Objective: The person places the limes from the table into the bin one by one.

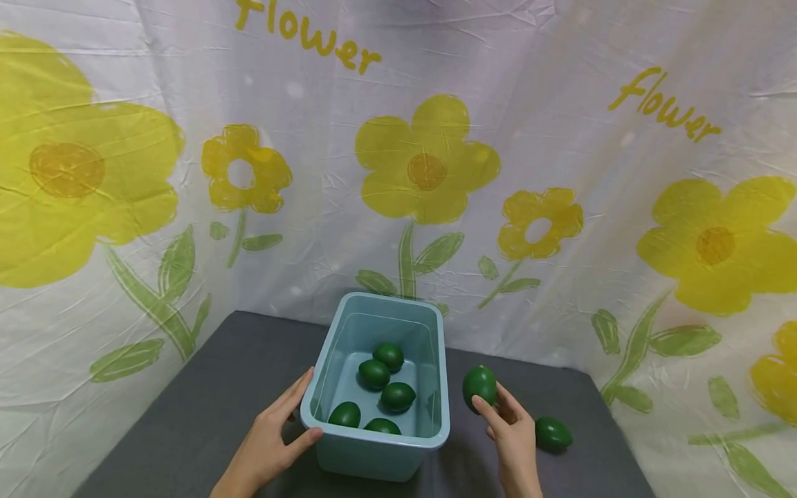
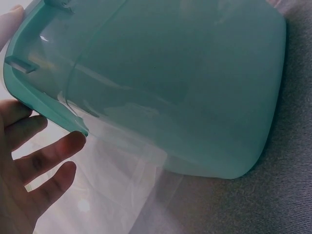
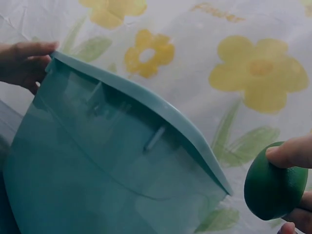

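A light-blue plastic bin (image 1: 375,453) stands on the table, several dark green limes (image 1: 397,396) lying inside it. With thumb and fingers my left hand (image 1: 268,432) holds the rim at the bin's near left corner. In the left wrist view, that hand's fingers (image 2: 53,153) lie along the underside of the rim. Just right of the bin, my right hand (image 1: 513,436) pinches another lime (image 1: 479,387), raised off the table. The right wrist view shows the held lime (image 3: 274,187) between thumb and fingers, beside the bin's rim (image 3: 165,109).
One more lime (image 1: 553,435) lies on the dark grey table (image 1: 205,408), to the right of my right hand. Behind the table hangs a white curtain (image 1: 311,173) printed with yellow flowers. The bin's far end is close to the curtain.
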### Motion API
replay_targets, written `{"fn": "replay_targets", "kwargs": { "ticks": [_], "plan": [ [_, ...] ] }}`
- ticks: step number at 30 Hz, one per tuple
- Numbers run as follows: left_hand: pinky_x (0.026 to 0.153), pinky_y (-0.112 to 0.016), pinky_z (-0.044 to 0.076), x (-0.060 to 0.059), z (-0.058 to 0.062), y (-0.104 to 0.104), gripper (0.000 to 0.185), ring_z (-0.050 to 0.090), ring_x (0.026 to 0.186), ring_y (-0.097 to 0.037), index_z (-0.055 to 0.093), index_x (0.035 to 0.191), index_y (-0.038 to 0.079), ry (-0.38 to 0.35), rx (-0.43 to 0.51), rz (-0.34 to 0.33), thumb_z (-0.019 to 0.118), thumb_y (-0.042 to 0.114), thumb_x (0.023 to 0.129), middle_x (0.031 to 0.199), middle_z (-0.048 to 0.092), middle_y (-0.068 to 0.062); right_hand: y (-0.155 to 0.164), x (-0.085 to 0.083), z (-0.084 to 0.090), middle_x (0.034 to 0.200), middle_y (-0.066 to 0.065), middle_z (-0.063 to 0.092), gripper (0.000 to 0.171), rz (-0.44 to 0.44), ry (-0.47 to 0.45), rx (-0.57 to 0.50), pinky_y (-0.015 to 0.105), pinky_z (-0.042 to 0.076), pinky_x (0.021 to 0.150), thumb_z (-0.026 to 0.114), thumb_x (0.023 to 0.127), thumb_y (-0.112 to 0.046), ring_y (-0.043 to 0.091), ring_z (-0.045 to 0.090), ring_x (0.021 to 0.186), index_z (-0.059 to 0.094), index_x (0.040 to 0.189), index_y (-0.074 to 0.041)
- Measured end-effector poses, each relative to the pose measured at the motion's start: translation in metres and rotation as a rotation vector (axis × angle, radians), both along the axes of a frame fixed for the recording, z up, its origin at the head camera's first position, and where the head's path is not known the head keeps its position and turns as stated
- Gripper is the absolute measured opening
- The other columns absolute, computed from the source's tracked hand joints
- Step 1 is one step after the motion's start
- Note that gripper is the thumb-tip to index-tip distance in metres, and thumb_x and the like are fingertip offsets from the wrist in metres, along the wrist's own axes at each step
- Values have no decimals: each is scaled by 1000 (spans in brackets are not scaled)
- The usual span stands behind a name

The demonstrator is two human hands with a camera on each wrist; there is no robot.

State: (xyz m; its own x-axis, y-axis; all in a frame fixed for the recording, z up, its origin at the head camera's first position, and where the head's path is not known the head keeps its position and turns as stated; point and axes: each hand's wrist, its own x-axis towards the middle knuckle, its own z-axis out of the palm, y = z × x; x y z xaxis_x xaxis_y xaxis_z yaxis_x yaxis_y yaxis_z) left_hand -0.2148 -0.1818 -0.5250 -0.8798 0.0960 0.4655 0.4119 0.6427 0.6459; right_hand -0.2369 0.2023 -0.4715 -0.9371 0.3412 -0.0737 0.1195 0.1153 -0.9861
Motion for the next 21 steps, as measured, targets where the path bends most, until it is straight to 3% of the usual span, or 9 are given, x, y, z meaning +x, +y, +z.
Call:
{"fn": "replay_targets", "kwargs": {
  "ticks": [7,13,21],
  "plan": [
    [99,-59,56,0,0,0,93,50,145,-31,32,169,30,23,-8,10,84,34,91,167,43,-4,-9,-3,4,138,5,69,77,-1,12,-14,36,50,82,87,90,-43,9,62,99,57,155,-13],
    [99,-59,56,0,0,0,93,51,144,-36,32,169,30,10,-10,5,84,36,92,167,43,-5,-15,-3,7,126,-1,73,74,16,48,-22,36,48,80,87,90,-38,9,60,93,59,153,-13],
    [100,-60,56,0,1,0,92,50,145,-36,31,169,31,-8,2,0,83,36,93,167,42,-4,-27,-3,15,123,-2,73,71,42,85,-17,30,47,72,88,90,-35,9,61,91,60,152,-13]
  ]
}}
